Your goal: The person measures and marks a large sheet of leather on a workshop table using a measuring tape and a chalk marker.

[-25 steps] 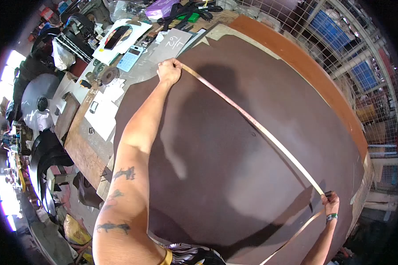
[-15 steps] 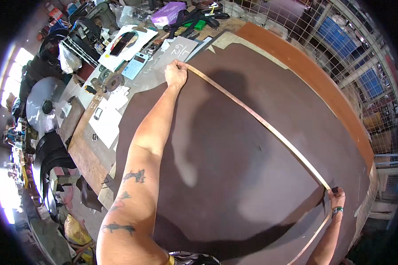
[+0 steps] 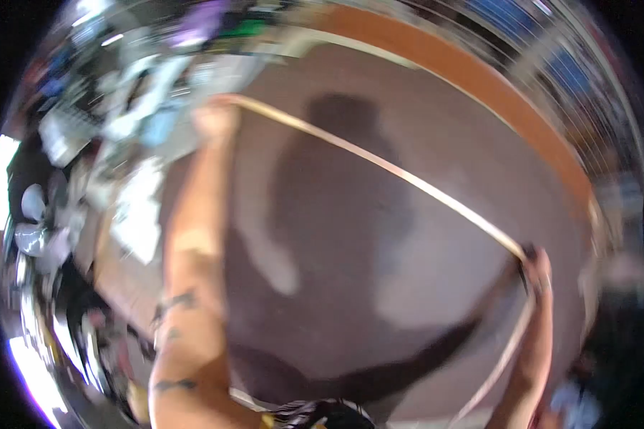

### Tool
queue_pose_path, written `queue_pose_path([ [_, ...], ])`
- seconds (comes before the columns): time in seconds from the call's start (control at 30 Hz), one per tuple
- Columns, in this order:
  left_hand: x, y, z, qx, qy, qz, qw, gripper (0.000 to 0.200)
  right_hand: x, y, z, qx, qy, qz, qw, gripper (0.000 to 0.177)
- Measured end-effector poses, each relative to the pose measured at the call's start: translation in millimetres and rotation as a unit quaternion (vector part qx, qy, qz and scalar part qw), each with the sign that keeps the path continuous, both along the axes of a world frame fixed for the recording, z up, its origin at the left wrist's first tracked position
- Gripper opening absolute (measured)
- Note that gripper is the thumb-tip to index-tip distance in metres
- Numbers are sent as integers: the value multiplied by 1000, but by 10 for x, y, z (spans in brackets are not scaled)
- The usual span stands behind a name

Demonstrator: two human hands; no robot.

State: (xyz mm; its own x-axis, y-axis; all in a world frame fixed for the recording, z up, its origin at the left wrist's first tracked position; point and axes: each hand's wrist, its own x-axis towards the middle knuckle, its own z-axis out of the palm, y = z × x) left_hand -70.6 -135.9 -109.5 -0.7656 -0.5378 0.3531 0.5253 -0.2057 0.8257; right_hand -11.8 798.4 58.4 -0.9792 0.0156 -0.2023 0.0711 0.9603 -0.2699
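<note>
Worktable, broad dark brown sheet (partly shadowed), orange-brown sheet along far edge, blurred white papers

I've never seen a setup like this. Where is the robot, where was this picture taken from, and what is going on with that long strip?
There is no robot here: a person works with bare hands, and the camera sits on their head, looking forward and down. The left hand holds one end of a pale tape, and the right hand grips it farther along, so it runs fairly straight between them; the rest hangs down past the right hand. Beneath is a big dark brown sheet bearing the person's shadow, with an orange-brown sheet along its far edge. The clutter on the left is too blurred to name piece by piece.
</note>
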Motion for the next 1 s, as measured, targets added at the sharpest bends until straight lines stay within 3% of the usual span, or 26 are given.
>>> queue_pose_path([
  [0.03, 208, 314, 319, -295, -228, 180, 910, 25, 48, -204, 183, 73, -61, -62, 994, 28],
  [0.1, 235, 320, 388, -283, -280, 199, 896, 26, 110, -295, 343, 79, -60, -77, 992, 43],
  [0.13, 228, 226, 310, -251, -271, 199, 908, 27, 149, 15, 117, 58, 33, -13, 998, 44],
  [0.2, 223, 291, 473, -378, -339, 257, 822, 31, 138, 38, 225, 31, -19, -79, 996, 42],
  [0.4, 118, 53, 271, -326, -331, 235, 854, 33, 241, 669, 112, 44, -1, -161, 986, 51],
  [0.7, 211, 294, 492, -394, -374, 249, 802, 34, 222, 1918, -66, 66, 29, -266, 961, 53],
  [0.8, 205, 399, 528, -385, -381, 206, 815, 34, 172, 2066, -77, 175, 54, -209, 961, 63],
  [0.83, 276, 716, 697, -375, -384, 172, 826, 33, 197, 1970, 40, 260, 40, -170, 950, 53],
  [0.87, 368, 1054, 900, -364, -387, 138, 836, 32, 145, 2066, 76, 275, -32, -152, 949, 45],
  [0.9, 296, 812, 803, -476, -395, 149, 771, 31, 140, 1975, 196, 260, -83, -119, 955, 42],
  [0.93, 292, 664, 699, -633, -375, 182, 652, 32, 149, 1920, 172, 232, -81, -132, 960, 38],
  [0.97, 385, 463, 666, -778, -340, 220, 481, 32, 149, 2036, 18, 60, -60, -162, 983, 36],
  [1.0, 540, 700, 938, -878, -281, 262, 287, 34, 157, 2292, -89, 53, -42, -95, 993, 38],
])
